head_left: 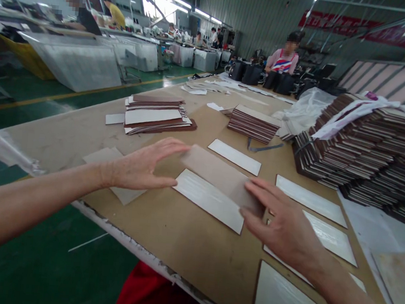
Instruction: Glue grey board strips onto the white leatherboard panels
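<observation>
A beige strip of board [218,172], slightly blurred, is held above the table, partly over a glossy white panel [208,200]. My right hand [278,220] has its fingers and thumb closed around the strip's right end. At the far end, my left hand [144,163] is spread, with fingertips close to the strip's left corner and the thumb by the panel's left corner; whether it touches either cannot be made out. Another white panel [234,156] lies just behind the strip. More white panels [312,199] lie to the right, some partly covered by my right hand and forearm.
Brown-and-white boards form a stack [156,117] at the back left and a smaller stack [254,123] behind the panels. A tall pile of boards [373,143] stands at right. Thin sheets [128,193] lie under my left forearm. Across the table a person [283,59] stands behind black bags.
</observation>
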`<state>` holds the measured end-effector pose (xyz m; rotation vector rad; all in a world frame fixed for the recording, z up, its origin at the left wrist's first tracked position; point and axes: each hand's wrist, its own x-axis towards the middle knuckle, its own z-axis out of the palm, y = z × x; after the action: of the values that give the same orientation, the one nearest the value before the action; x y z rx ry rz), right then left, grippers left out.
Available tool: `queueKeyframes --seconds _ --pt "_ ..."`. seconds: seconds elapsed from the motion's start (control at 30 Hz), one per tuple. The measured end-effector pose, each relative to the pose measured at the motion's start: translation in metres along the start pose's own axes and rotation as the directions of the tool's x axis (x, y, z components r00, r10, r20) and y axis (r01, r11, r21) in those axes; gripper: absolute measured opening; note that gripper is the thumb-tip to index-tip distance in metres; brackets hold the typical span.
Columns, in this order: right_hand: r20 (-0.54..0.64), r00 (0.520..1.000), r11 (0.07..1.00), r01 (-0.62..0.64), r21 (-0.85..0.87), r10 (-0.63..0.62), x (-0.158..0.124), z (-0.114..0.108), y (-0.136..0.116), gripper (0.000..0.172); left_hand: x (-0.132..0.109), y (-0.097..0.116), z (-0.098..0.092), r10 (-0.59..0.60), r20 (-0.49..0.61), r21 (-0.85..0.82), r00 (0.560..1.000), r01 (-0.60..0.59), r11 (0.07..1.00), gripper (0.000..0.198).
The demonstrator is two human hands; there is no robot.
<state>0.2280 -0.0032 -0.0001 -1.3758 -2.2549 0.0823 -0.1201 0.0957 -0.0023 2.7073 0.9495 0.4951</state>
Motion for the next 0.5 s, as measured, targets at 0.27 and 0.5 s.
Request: queueKeyframes --seconds 0.27,0.5 --pt "-0.013 0.927 0.922 -0.372 0.105 0.375 -0.036 -0.028 0.032 0.048 0.017 -0.050 0.050 0.114 0.241 -0.070 0.964 -0.100 0.993 0.085" --pt "0.078 0.981 0.983 -0.181 0.024 0.179 -0.048 -0.013 0.029 0.049 0.020 -0.044 0.052 0.120 0.321 -0.091 0.940 -0.095 0.991 0.072"
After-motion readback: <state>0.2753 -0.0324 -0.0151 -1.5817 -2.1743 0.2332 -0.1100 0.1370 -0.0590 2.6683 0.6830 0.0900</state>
